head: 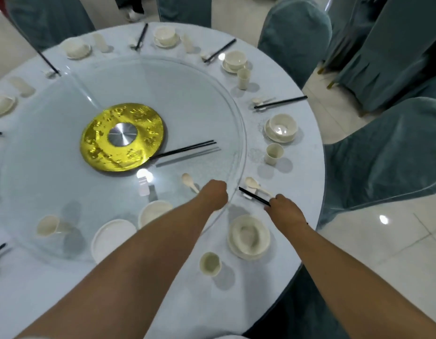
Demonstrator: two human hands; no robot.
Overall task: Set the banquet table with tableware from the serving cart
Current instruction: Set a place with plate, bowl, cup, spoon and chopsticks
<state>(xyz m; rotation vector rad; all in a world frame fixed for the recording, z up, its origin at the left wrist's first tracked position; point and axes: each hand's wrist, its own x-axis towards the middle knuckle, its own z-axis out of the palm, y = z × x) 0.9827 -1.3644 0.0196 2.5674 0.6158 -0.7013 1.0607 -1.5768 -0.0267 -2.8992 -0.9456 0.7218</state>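
Head view: a round banquet table (pixel 273 302) draped in a pale cloth is seen from above, with a glass turntable (pixel 65 148) over its middle and a gold disc (pixel 99 148) at the centre. Both bare arms are stretched forward over the near edge.

The left hand (pixel 213 195) is curled at the rim of the turntable, beside a white spoon (pixel 189 182) that lies on the glass; whether the spoon's handle is actually pinched cannot be told. The right hand (pixel 284 209) is closed on the near end of a pair of black chopsticks (pixel 252 196), whose far end is laid by a small rest on the cloth, next to a second spoon (pixel 255 184).

Just below the right hand, a bowl on a saucer (pixel 248 237) is set on the cloth, with a small cup (pixel 210 263) nearer the table edge. On the glass near the left forearm, a white plate (pixel 109 238), another bowl (pixel 151 211) and a tipped cup (pixel 49 225) are gathered. A loose pair of chopsticks (pixel 185 150) is laid on the glass, touching the gold disc.

Further place settings are ranged round the far rim. Chairs in grey-green covers (pixel 383 155) are drawn around the table.
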